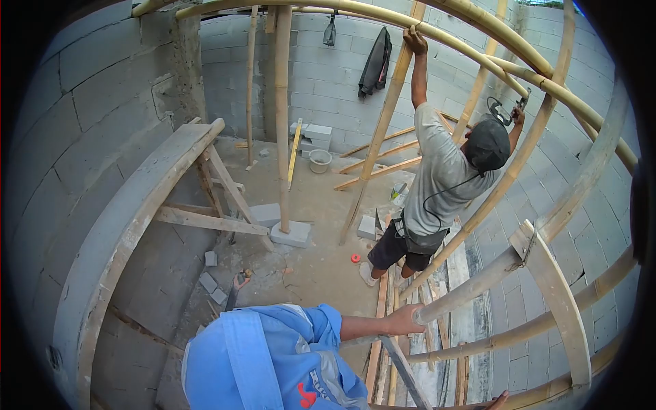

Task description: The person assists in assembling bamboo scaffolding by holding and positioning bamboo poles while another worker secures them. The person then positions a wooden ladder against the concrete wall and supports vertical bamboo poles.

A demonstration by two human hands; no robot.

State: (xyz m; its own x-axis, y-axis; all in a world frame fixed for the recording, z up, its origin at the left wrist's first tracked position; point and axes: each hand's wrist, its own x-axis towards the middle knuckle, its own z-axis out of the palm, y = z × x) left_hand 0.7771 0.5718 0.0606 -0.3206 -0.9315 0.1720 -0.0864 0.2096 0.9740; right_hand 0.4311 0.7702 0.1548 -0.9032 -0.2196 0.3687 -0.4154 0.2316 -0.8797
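Note:
From the blue sleeve [328,321] at the bottom, my left arm reaches right. My left hand [404,319] is closed around the lower end of a greyish round pole [471,283], which slants up to the right. Only a few fingertips of my right hand [502,400] show at the bottom edge, close to a bamboo pole [547,391]; its grip is hidden. A pale wooden board [557,301] crosses the greyish pole, with a tie where they meet. Below my left hand a narrow grey plank [403,369] slopes downward.
A co-worker [444,184] stands below, one hand on the overhead bamboo [355,9], the other at a tool [523,99]. Upright bamboo [281,123] rests on a block [291,234]. At left is a timber-braced slab [116,246]; planks and a bucket [320,161] lie on the floor.

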